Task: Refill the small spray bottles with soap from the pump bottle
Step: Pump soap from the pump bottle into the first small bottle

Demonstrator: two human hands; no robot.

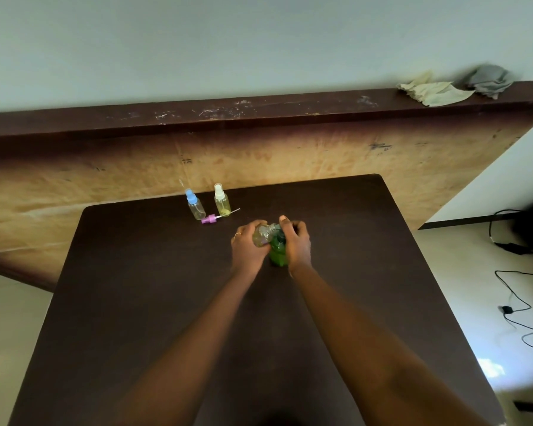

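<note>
**On the table, mid-fill: third small bottle held at the pump**

At back left of the table [136,287] two small bottles stand upright, side by side, both capped. The blue-capped spray bottle [196,206] looks mostly clear. The white-capped spray bottle [222,202] has yellowish liquid inside. Just in front of them lies the purple spray cap [209,220], on its side with its dip tube pointing right, so it is off its bottle.

At the centre, the left hand [246,245] has its fingers curled round the open bottle [261,235]. That bottle is tilted with its neck toward the pump spout; the level inside is too blurry to tell. Right beside it the green pump bottle [278,255] stands on the table. The right hand [296,241] wraps the pump head from the right, thumb up. Cannot tell whether it is pressing down.

Far right, crumpled cloths [437,92] sit on the ledge and cables [519,298] lie on the floor.

Step in hand, as judged: pumping soap into the third bottle. The next move likely calls for the neck lined up under the spout and steady presses. After that the bottle goes upright and the purple cap gets screwed on. The blue-capped one may need filling after.
</note>
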